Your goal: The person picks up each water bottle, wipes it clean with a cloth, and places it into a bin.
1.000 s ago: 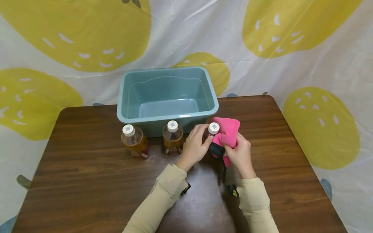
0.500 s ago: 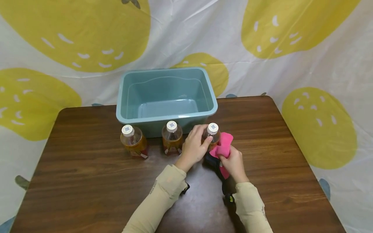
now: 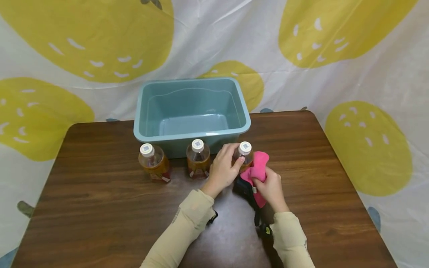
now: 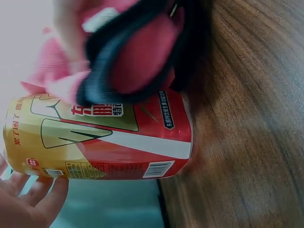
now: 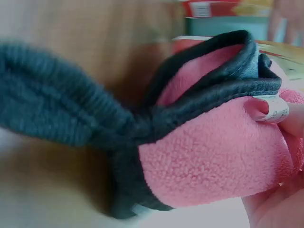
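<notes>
My left hand point(image 3: 222, 169) grips the rightmost of three capped plastic bottles, an upright bottle point(image 3: 245, 149) with a white cap. In the left wrist view the bottle's red and gold label point(image 4: 118, 156) faces the camera, with left fingertips point(image 4: 50, 194) against its side. Bunched in my right hand point(image 3: 273, 188) is a pink fleecy cloth point(image 3: 259, 167) with black edging and a dark hanging strap. The cloth lies against the bottle's right front side and covers part of the label. A white tag point(image 5: 273, 108) shows on the cloth near the right fingers.
Two similar bottles, a middle bottle point(image 3: 198, 160) and a left bottle point(image 3: 154, 163), stand in a row to the left. Behind them sits a blue-green plastic bin point(image 3: 192, 137). The brown wooden table point(image 3: 110, 208) ends at a patterned curtain point(image 3: 234, 29).
My right hand has brought the cloth down and toward me, from cap height to the bottle's lower front, uncovering its shoulder. During the last half second it shifts only slightly. My left hand stays put.
</notes>
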A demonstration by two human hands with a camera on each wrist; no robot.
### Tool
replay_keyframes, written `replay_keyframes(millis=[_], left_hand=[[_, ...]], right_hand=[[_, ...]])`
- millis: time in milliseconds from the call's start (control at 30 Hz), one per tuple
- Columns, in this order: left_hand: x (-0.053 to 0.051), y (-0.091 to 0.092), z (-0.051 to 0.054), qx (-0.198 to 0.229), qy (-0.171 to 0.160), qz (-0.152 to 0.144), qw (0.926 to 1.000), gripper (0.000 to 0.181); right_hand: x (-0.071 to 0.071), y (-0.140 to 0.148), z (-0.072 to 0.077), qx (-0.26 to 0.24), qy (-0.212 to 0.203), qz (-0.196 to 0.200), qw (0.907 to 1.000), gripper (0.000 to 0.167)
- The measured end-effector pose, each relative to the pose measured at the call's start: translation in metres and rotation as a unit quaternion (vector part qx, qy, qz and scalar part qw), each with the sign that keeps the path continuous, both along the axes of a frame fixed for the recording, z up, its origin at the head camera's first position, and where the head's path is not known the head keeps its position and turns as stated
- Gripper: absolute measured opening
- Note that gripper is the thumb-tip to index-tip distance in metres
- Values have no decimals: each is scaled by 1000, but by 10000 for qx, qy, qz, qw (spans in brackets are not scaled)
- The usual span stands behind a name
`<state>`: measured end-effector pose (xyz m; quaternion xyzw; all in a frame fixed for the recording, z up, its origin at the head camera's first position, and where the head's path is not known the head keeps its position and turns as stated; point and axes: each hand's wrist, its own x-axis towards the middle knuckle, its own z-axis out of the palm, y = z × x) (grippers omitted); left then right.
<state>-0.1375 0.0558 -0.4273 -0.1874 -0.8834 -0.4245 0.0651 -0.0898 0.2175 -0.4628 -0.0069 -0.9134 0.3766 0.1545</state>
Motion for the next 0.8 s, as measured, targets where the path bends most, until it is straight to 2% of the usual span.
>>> replay_keyframes(millis=[167,333,500,800], left_hand=[[0,-2,0,39,50,-52,10000,39],[-1,-3,0,72,144,-90,9998,40],[-3,-5,2,133,84,-139,9998,40],[-3,-6,2,189,-38,-176,9997,41]], right_hand=[[-1,-1,25,21,287,-15,9996,16],[0,-4,40,74,658,-20,9978,17],[1,-7,45,100,795,-41,9968,18],[10,6,48,388,725,-209,9964,18]])
